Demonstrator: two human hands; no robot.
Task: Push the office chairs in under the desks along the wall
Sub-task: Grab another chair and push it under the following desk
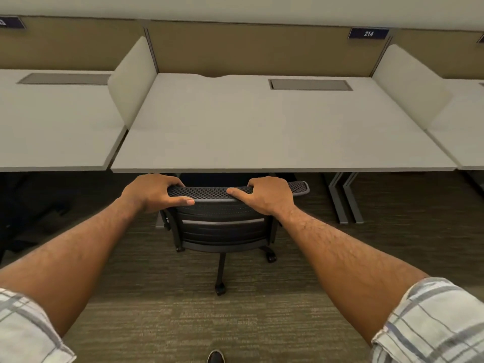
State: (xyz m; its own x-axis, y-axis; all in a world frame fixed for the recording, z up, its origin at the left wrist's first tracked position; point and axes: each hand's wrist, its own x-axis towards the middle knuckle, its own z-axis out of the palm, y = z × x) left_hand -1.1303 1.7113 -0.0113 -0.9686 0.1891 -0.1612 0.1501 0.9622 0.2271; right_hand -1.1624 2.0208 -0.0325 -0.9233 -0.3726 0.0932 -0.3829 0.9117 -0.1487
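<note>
A black mesh-backed office chair (222,226) stands in front of the middle white desk (262,142), its backrest top just at the desk's front edge and its seat hidden beneath. My left hand (154,192) grips the left end of the backrest's top rim. My right hand (267,193) grips the rim further right, thumb pointing inward. Two of the chair's casters show on the carpet behind the backrest.
White divider panels (133,77) separate this desk from a neighbouring desk (52,127) on each side. Grey desk legs (345,197) stand at the right. A tan partition with a plate reading 214 (368,33) runs along the back. My shoe tip (216,357) shows below.
</note>
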